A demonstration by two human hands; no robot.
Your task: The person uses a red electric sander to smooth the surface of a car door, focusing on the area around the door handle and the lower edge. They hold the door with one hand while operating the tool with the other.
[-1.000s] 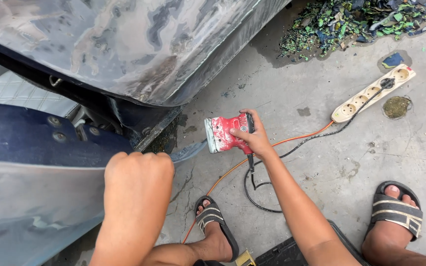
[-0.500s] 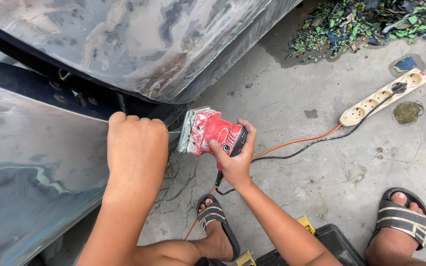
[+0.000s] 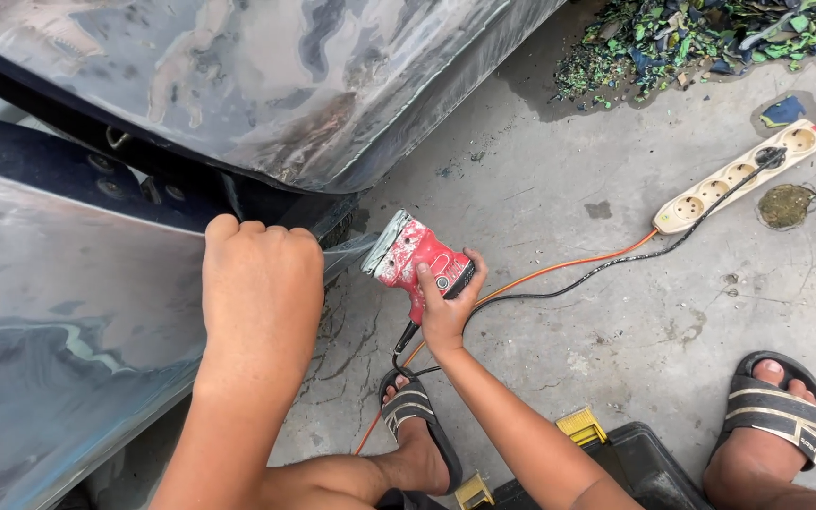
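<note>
The right hand is clamped around the handle of a red electric sander, holding it just right of the sanded car panel, pad tilted toward the panel's edge. The left hand is curled over that panel edge, just left of the sander, apart from it. A black cord runs across the concrete floor to a beige power strip at far right.

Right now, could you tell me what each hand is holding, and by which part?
The right hand grips the red electric sander by its rear handle; the left hand rests on the car panel's edge.
</note>
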